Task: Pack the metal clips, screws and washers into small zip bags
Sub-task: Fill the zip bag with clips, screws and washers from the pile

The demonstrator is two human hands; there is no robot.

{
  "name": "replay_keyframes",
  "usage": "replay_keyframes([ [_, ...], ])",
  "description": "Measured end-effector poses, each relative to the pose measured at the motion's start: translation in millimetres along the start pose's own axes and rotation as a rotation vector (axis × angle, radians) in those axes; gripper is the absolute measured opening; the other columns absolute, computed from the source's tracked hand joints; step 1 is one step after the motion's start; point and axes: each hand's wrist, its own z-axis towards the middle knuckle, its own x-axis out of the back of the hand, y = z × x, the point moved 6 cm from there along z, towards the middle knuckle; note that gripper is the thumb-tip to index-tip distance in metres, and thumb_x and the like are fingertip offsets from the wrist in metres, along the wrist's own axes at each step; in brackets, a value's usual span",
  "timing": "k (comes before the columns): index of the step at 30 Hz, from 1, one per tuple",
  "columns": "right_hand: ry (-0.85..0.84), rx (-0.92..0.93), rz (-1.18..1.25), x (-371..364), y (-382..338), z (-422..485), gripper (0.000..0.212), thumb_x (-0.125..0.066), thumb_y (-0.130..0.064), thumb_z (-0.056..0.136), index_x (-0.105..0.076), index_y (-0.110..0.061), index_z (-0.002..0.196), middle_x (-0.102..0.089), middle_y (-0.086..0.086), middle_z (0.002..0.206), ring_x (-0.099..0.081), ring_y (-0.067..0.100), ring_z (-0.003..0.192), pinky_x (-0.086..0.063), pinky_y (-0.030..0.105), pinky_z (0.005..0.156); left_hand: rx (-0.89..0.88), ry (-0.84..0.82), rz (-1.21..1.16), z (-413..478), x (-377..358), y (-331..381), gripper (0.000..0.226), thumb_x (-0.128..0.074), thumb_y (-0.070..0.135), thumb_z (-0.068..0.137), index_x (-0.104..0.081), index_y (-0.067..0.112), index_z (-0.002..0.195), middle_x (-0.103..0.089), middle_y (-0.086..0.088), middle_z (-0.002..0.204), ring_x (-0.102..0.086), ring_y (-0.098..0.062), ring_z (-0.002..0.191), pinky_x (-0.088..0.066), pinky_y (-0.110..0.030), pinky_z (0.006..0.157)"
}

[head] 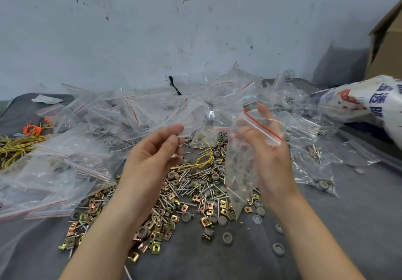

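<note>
Clear zip bag [241, 171]: hangs mouth-up from the right hand [269, 149] above the loose pile. It has a red line along its mouth, and a few small parts show dimly through the plastic.
Right hand: raised, with fingers and thumb curled round the bag's upper part, gripping it.
Left hand [156, 149]: raised near the bag's mouth but apart from it. Thumb and forefinger pinch a thin silver screw [183, 136], and the other fingers are curled in.
Loose screws [187, 184]: heaped on the tabletop [337, 247] between the two forearms.
Metal clips [157, 230]: gold and copper-coloured, mixed into the same pile and spreading toward the near edge under the left forearm.
Washers [227, 237]: grey, round and cupped, lying among the screws and scattered toward the right forearm.
Empty bags [121, 114]: a crumpled clear heap behind and to the left of the pile.
Filled bags [313, 153]: lying right of the right hand, with screws and clips inside.
Yellow wires [19, 147]: bundled at the left edge, with orange ties [32, 130] just behind them.
Tabletop: covered in grey cloth.
Far right: a white printed sack [374, 101] and a cardboard box [387, 47] against a scuffed pale wall [152, 29].
</note>
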Motion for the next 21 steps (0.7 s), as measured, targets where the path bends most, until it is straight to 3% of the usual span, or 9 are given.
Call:
replay_keyframes([
  [2, 0.02, -0.028, 0.065, 4, 4, 2, 0.055, -0.068, -0.032, 0.083, -0.053, -0.035, 0.136, -0.074, -0.017, 0.111, -0.07, 0.002, 0.102, -0.048, 0.031, 0.09, -0.14, 0.014, 0.177, -1, -8, 19, 0.022, -0.063, 0.023, 0.084, -0.073, 0.023, 0.104, -0.075, 0.002, 0.092, -0.066, -0.009, 0.078, -0.057, -0.022, 0.076],
  [5, 0.021, -0.056, 0.118, 6, 8, 5, 0.056, -0.07, -0.032, 0.082, -0.054, -0.036, 0.136, -0.074, -0.009, 0.116, -0.07, 0.005, 0.105, -0.047, 0.034, 0.091, -0.317, 0.031, 0.32, -3, -20, 41, 0.015, -0.063, 0.014, 0.093, -0.07, 0.023, 0.102, -0.076, 0.005, 0.092, -0.068, -0.005, 0.081, -0.054, -0.016, 0.073],
  [11, -0.022, 0.025, 0.026, 5, 5, 3, 0.062, -0.069, -0.029, 0.085, -0.047, -0.03, 0.143, -0.074, -0.002, 0.114, -0.071, 0.01, 0.105, -0.053, 0.014, 0.082, -0.432, 0.067, 0.434, -7, -32, 58, 0.014, -0.063, 0.02, 0.095, -0.07, 0.032, 0.098, -0.073, 0.014, 0.088, -0.065, -0.004, 0.08, -0.053, -0.018, 0.074],
  [14, -0.103, 0.102, -0.068, -4, 1, -2, 0.068, -0.073, -0.02, 0.09, -0.04, -0.011, 0.15, -0.069, -0.029, 0.105, -0.067, -0.006, 0.1, -0.05, 0.009, 0.079, -0.481, 0.076, 0.462, -9, -37, 68, 0.016, -0.063, 0.022, 0.095, -0.07, 0.037, 0.094, -0.072, 0.018, 0.087, -0.063, -0.002, 0.079, -0.052, -0.02, 0.073],
  [16, -0.164, 0.125, -0.152, -10, 4, -6, 0.067, -0.074, -0.017, 0.092, -0.041, -0.005, 0.149, -0.06, -0.044, 0.106, -0.066, -0.006, 0.097, -0.051, 0.011, 0.079, -0.522, 0.066, 0.497, -12, -43, 74, 0.019, -0.063, 0.021, 0.095, -0.069, 0.039, 0.093, -0.07, 0.021, 0.087, -0.062, 0.0, 0.078, -0.051, -0.017, 0.072],
  [18, -0.197, 0.154, -0.226, -16, 7, -9, 0.07, -0.077, -0.026, 0.088, -0.044, -0.014, 0.148, -0.055, -0.048, 0.111, -0.066, -0.003, 0.098, -0.052, 0.015, 0.081, -0.555, 0.041, 0.552, -15, -51, 78, 0.02, -0.064, 0.02, 0.095, -0.068, 0.039, 0.093, -0.069, 0.022, 0.086, -0.061, 0.002, 0.077, -0.048, -0.013, 0.07],
  [21, -0.226, 0.162, -0.247, -21, 9, -14, 0.075, -0.074, -0.045, 0.078, -0.037, -0.051, 0.143, -0.062, -0.029, 0.109, -0.066, 0.001, 0.101, -0.052, 0.018, 0.084, -0.558, -0.018, 0.68, -15, -62, 75, 0.016, -0.064, 0.019, 0.095, -0.07, 0.033, 0.099, -0.069, 0.02, 0.087, -0.061, -0.001, 0.08, -0.045, -0.011, 0.065],
])
